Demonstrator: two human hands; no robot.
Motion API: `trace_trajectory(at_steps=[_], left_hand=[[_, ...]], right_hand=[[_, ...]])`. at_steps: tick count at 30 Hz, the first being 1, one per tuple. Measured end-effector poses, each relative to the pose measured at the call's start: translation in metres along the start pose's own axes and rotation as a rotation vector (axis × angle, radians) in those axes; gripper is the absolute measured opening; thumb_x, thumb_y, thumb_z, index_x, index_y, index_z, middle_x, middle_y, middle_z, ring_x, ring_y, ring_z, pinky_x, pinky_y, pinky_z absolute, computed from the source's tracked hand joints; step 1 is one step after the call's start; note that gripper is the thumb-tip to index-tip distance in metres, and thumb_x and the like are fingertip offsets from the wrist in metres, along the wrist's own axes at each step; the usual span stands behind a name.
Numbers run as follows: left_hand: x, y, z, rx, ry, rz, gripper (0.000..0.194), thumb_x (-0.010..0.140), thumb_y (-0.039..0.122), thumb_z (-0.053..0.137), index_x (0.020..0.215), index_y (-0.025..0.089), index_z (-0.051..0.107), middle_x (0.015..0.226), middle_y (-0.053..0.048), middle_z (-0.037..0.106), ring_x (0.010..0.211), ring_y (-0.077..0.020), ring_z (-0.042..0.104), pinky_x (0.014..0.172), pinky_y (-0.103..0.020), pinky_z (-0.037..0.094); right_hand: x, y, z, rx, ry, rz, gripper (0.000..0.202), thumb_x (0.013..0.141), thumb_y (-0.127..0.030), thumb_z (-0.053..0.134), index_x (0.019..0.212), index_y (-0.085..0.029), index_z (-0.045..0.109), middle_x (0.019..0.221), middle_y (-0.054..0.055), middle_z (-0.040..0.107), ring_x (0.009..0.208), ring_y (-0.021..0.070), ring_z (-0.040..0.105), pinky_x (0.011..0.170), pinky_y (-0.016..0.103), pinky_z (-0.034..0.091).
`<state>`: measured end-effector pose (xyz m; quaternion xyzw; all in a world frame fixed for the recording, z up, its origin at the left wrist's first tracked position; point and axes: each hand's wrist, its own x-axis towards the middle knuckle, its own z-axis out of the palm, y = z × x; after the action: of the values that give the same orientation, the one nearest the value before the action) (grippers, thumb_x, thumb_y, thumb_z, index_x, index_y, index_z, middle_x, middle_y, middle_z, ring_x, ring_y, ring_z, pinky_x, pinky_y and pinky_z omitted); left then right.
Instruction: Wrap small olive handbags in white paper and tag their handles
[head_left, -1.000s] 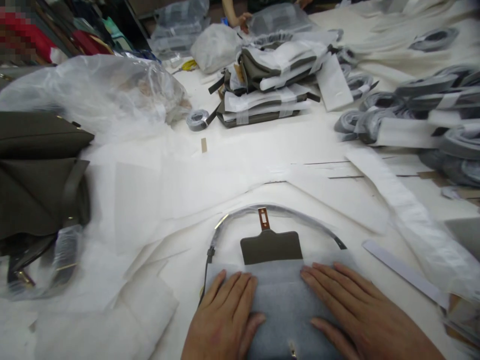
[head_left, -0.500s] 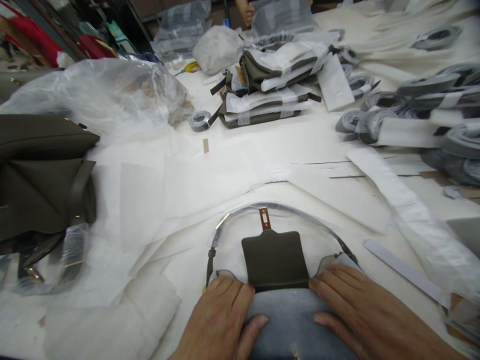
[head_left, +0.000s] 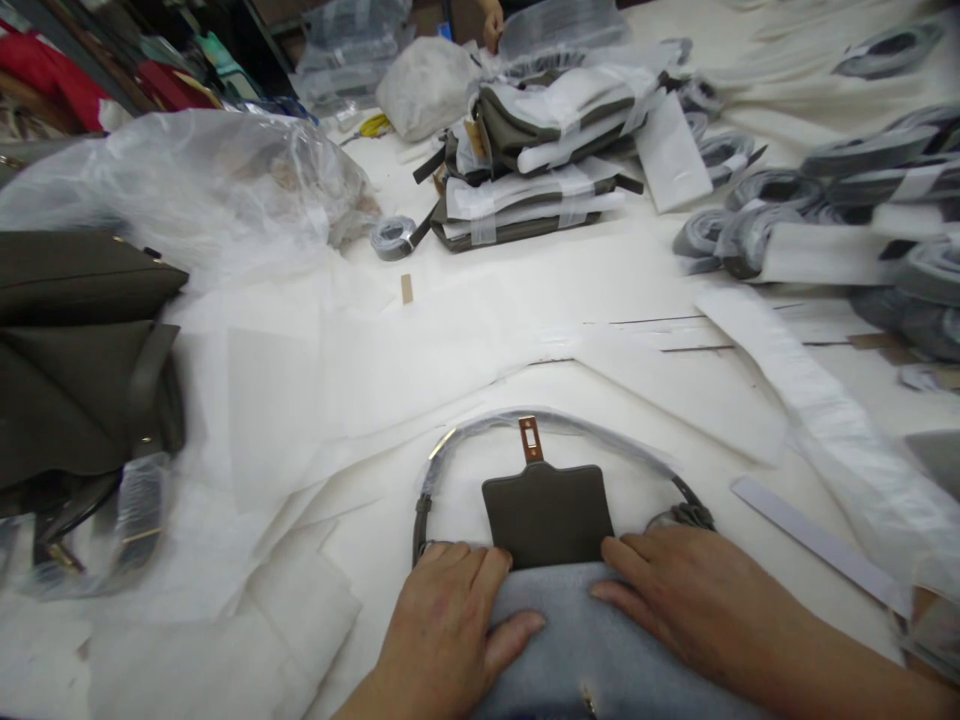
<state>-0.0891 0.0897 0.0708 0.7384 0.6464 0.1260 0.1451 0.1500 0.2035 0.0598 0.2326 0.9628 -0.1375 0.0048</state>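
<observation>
A handbag with a dark olive flap and a blue-grey suede-like surface lies before me. A brown tab with a metal-rimmed slot sticks up from the flap. The plastic-wrapped strap arches behind it on the table. My left hand grips the bag's upper edge left of the flap, fingers curled over it and thumb on the grey surface. To the flap's right, my right hand holds the same edge in the same way. The hands hide both upper corners of the bag.
At left sits another dark olive bag, beside crumpled clear plastic. Wrapped bag pieces are stacked at the back. Several coiled straps lie at right, near a pale strip. Another person's hand shows at the far edge.
My right hand has shifted left along the bag's edge, closer to the flap, uncovering more of the strap's right end. My left hand stays at its place on the edge.
</observation>
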Motion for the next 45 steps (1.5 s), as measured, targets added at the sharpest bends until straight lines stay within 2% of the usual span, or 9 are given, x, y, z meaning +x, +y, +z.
trace_trajectory(at_steps=[3, 6, 11, 16, 19, 29, 34, 38, 45], left_hand=[[0.0, 0.008, 0.002, 0.066, -0.052, -0.016, 0.04, 0.095, 0.056, 0.048, 0.084, 0.02, 0.06, 0.078, -0.003, 0.065, 0.076, -0.0235, 0.063, 0.08, -0.047, 0.053], [-0.006, 0.019, 0.007, 0.162, 0.107, 0.006, 0.03, 0.099, 0.044, 0.047, 0.108, 0.022, 0.065, 0.111, -0.006, 0.069, 0.105, -0.0244, 0.063, 0.105, -0.053, 0.042], [-0.025, 0.032, 0.017, 0.115, 0.228, 0.211, 0.031, 0.103, 0.02, 0.04, 0.123, 0.021, 0.063, 0.113, -0.003, 0.07, 0.109, -0.0153, 0.062, 0.108, -0.033, 0.042], [-0.042, 0.036, 0.004, 0.077, -0.059, 0.21, 0.068, 0.093, 0.063, 0.048, 0.146, 0.022, 0.042, 0.14, -0.012, 0.056, 0.133, -0.0261, 0.049, 0.114, -0.05, 0.037], [-0.049, 0.037, -0.004, 0.055, -0.178, 0.22, 0.078, 0.088, 0.068, 0.05, 0.153, 0.029, 0.03, 0.155, -0.012, 0.04, 0.143, -0.0301, 0.037, 0.116, -0.057, 0.028], [-0.06, 0.04, 0.005, 0.112, -0.114, 0.243, 0.072, 0.091, 0.066, 0.048, 0.153, 0.032, 0.03, 0.159, -0.012, 0.03, 0.146, -0.0303, 0.029, 0.119, -0.057, 0.019], [-0.063, 0.038, 0.007, 0.138, -0.061, 0.276, 0.071, 0.091, 0.066, 0.047, 0.151, 0.03, 0.033, 0.157, -0.013, 0.034, 0.146, -0.03, 0.03, 0.118, -0.056, 0.02], [-0.064, 0.04, 0.007, 0.132, -0.049, 0.276, 0.071, 0.092, 0.067, 0.044, 0.15, 0.029, 0.035, 0.154, -0.015, 0.038, 0.145, -0.0297, 0.032, 0.118, -0.056, 0.02], [-0.065, 0.04, 0.006, 0.1, -0.012, 0.292, 0.068, 0.091, 0.065, 0.048, 0.148, 0.028, 0.04, 0.151, -0.014, 0.041, 0.143, -0.0312, 0.034, 0.118, -0.057, 0.019]], right_hand=[[0.0, -0.001, 0.004, -0.029, -0.028, 0.029, 0.024, 0.094, -0.045, 0.058, 0.082, -0.025, 0.053, 0.064, -0.001, 0.064, 0.056, 0.0231, 0.064, 0.053, 0.034, 0.038], [0.001, -0.002, 0.005, -0.065, -0.023, 0.036, 0.024, 0.092, -0.044, 0.06, 0.081, -0.024, 0.055, 0.063, 0.0, 0.064, 0.057, 0.024, 0.065, 0.053, 0.034, 0.039], [0.002, -0.001, 0.002, -0.063, -0.055, 0.029, 0.025, 0.095, -0.043, 0.056, 0.08, -0.023, 0.056, 0.065, 0.002, 0.066, 0.059, 0.026, 0.066, 0.054, 0.034, 0.04], [0.002, 0.0, -0.002, -0.067, -0.071, 0.017, 0.028, 0.099, -0.044, 0.048, 0.085, -0.021, 0.058, 0.069, 0.004, 0.069, 0.063, 0.0263, 0.068, 0.054, 0.032, 0.039], [0.002, -0.001, -0.003, -0.074, -0.044, 0.015, 0.033, 0.1, -0.046, 0.045, 0.086, -0.02, 0.059, 0.07, 0.005, 0.07, 0.064, 0.0244, 0.068, 0.055, 0.03, 0.038], [0.007, -0.01, -0.034, -0.073, 0.018, 0.013, 0.03, 0.101, -0.04, 0.045, 0.09, -0.018, 0.061, 0.085, 0.007, 0.072, 0.08, 0.0231, 0.069, 0.067, 0.03, 0.045], [0.058, -0.008, -0.046, 0.19, 0.28, 0.207, 0.035, 0.097, -0.032, 0.053, 0.124, -0.011, 0.059, 0.116, 0.016, 0.07, 0.112, 0.0298, 0.063, 0.094, 0.04, 0.047], [0.089, -0.009, -0.048, 0.329, 0.24, 0.196, 0.039, 0.093, -0.029, 0.056, 0.126, -0.008, 0.063, 0.099, 0.011, 0.077, 0.098, 0.0275, 0.071, 0.085, 0.035, 0.054], [0.011, -0.04, -0.054, 0.541, 0.232, -0.066, 0.032, 0.096, -0.025, 0.05, 0.12, -0.022, 0.07, 0.123, 0.001, 0.071, 0.116, 0.021, 0.065, 0.106, 0.036, 0.048]])
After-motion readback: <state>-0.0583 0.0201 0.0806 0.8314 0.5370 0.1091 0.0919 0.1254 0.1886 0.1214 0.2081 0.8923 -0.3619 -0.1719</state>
